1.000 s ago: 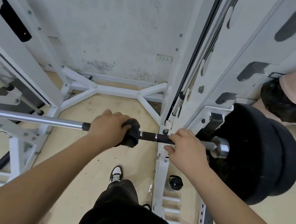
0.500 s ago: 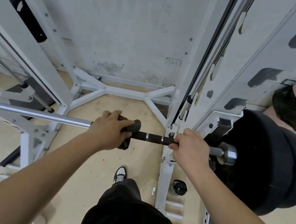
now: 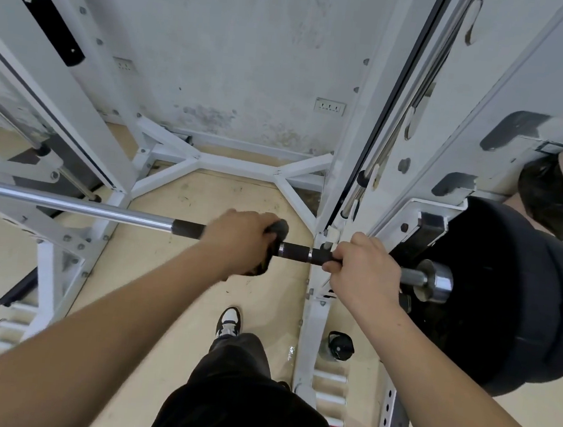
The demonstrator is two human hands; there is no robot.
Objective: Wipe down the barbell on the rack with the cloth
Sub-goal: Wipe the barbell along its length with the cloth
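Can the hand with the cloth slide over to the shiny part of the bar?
Probably yes. The left hand grips the cloth round the bar, and nothing sits on it before the shiny part.

Bar [image 3: 67,204] leftward clear; upright [image 3: 363,173], plates [image 3: 506,297] block right.

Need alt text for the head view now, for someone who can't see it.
The left hand grips a dark cloth round the barbell on the white rack; the right hand holds the barbell near the black plates.
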